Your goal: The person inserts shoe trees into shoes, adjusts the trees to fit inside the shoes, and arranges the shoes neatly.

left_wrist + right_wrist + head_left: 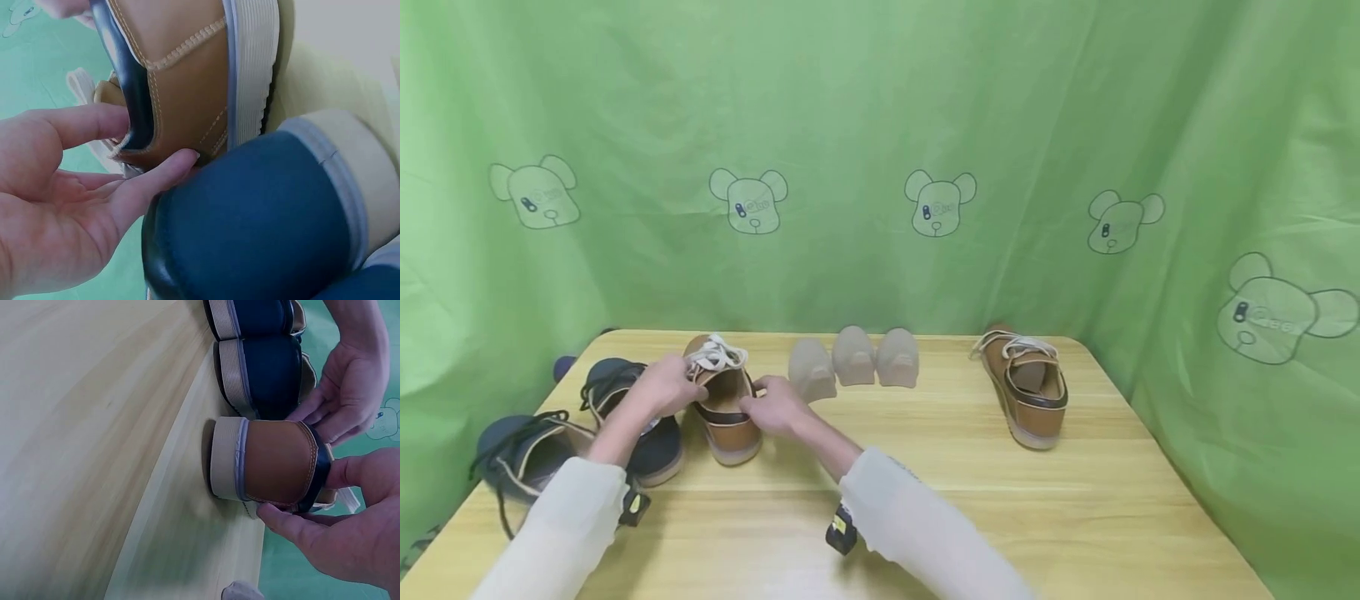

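Note:
A brown shoe [733, 435] with white laces stands on the table, heel toward me, between my two hands. My left hand [666, 387] pinches the left side of its collar, one digit inside the opening and another against the outer leather [181, 106]. Opposite it, my right hand [777, 407] grips the right side of the collar in the same way, as the right wrist view shows at the heel [278, 459]. Right beside the brown shoe stands a dark blue shoe [658, 450], close under my left hand, its middle partly hidden by my wrist.
Another dark blue shoe [512, 442] with black laces sits at the table's left edge. Several beige toe-shaped inserts [853, 354] lie at the back middle. At the right stands a second brown shoe [1036, 417] with an insert [1028, 377] inside. Green curtains [880, 125] surround the wooden table [1075, 517].

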`<state>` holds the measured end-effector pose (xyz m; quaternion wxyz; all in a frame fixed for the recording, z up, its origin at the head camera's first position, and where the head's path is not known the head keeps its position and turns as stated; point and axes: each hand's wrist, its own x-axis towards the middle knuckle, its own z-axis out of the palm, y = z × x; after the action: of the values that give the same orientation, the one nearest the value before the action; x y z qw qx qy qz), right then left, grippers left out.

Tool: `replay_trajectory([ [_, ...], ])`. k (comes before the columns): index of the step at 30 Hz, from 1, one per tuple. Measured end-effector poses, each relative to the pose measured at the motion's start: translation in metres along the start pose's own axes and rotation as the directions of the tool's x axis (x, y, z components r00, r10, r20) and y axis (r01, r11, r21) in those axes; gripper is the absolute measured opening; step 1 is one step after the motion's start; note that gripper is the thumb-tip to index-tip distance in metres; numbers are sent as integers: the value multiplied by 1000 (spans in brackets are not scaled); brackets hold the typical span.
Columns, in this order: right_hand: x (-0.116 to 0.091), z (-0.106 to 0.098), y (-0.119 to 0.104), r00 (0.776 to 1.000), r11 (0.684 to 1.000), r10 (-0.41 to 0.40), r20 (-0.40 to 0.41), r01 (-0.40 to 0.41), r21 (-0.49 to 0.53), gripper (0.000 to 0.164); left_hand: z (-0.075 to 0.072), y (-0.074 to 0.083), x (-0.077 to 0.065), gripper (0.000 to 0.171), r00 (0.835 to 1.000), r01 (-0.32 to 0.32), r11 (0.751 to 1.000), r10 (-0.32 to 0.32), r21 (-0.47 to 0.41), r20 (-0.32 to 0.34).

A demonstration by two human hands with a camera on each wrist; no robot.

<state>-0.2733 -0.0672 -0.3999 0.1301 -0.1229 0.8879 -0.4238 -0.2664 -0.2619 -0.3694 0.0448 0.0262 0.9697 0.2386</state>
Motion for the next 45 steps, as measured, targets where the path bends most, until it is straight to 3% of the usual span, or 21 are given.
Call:
replay_trajectory([
  [6,-10,-10,12,999,999,-17,46,15,37,46,7,3,-10,26,998,-12,996,17,-90,56],
  [12,-17,-19,19,998,999,-18,68,15,47,48,17,4,-17,40,996,17,984,0,-178,92],
  [19,-18,-16,12,998,1000,-16,54,16,-1,48,31,3,-25,49,999,24,960,-10,-280,53],
  [24,-16,-13,7,999,998,-16,34,18,-67,53,35,2,-27,49,998,16,922,10,-386,66],
  [30,-12,-9,9,999,996,-37,-8,36,-85,52,35,6,-29,69,989,50,868,25,-495,143],
  [36,-9,-6,13,999,999,-20,-46,19,-26,46,35,10,-27,72,988,55,858,27,-511,152],
  [45,-11,-9,10,998,997,9,-62,-4,76,46,27,14,-26,68,994,38,857,20,-514,107],
])
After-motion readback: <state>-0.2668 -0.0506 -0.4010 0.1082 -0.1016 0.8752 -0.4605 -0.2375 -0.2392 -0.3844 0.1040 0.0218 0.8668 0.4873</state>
